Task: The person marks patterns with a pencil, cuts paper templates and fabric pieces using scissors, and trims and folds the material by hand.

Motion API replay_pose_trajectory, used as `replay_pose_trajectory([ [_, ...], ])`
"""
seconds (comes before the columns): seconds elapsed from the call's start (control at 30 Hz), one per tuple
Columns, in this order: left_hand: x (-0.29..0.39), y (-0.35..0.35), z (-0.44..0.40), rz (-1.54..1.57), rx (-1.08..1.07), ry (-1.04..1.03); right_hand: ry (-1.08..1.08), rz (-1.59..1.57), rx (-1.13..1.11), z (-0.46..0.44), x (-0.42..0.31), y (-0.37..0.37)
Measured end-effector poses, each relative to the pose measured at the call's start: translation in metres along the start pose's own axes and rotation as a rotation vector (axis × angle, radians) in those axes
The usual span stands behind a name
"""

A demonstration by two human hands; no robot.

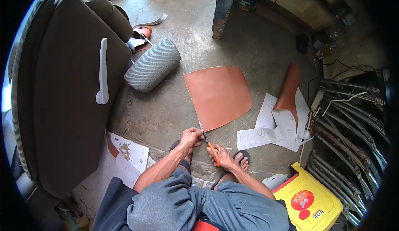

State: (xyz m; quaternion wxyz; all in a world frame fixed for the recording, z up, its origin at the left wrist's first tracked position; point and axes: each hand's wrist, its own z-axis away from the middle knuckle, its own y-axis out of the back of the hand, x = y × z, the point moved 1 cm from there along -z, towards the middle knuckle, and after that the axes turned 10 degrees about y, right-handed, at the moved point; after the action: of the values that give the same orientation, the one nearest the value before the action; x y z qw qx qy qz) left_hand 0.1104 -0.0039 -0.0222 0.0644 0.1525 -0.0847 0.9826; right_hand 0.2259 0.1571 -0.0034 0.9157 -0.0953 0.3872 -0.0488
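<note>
A reddish-brown sheet [220,96] with a rounded right side lies on the concrete floor in front of my feet. My right hand [222,157] is closed round the orange handles of a pair of scissors [214,151]. The scissor blades point up and away, at the sheet's near left corner. Just left of the blades, my left hand [193,136] is closed, its fingers pinched near that corner; what they hold, if anything, is too small to make out.
A dark seat with a white lever [103,71] stands at left, beside a grey headrest [153,65]. White-backed scraps [259,137] and a brown roll [289,85] lie right. Metal frames [349,148] and a yellow stool [316,202] are at far right. A post [224,8] stands ahead.
</note>
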Motion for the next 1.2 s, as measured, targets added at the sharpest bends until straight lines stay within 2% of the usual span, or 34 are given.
replay_pose_trajectory([
  [0.2,0.003,0.000,0.006,0.003,0.002,0.025,-0.023,-0.006,0.005,0.000,-0.012,-0.004],
  [0.9,-0.002,0.013,0.017,0.024,-0.075,0.012,0.097,0.018,0.036,-0.032,-0.029,-0.008],
  [0.97,-0.002,0.019,0.018,0.033,-0.089,-0.008,0.135,0.391,0.013,-0.026,-0.029,-0.003],
  [1.0,-0.002,0.027,0.014,0.053,-0.043,-0.053,0.133,0.390,0.023,-0.018,-0.029,-0.001],
  [1.07,0.002,0.037,0.012,0.182,0.048,-0.126,0.192,0.725,-0.003,0.006,-0.036,0.004],
  [1.13,0.008,0.043,0.005,0.205,0.187,-0.235,0.202,0.830,0.009,0.034,-0.025,0.015],
  [1.2,0.024,0.032,0.001,0.233,0.201,-0.239,0.495,0.970,-0.070,0.054,-0.016,0.029],
])
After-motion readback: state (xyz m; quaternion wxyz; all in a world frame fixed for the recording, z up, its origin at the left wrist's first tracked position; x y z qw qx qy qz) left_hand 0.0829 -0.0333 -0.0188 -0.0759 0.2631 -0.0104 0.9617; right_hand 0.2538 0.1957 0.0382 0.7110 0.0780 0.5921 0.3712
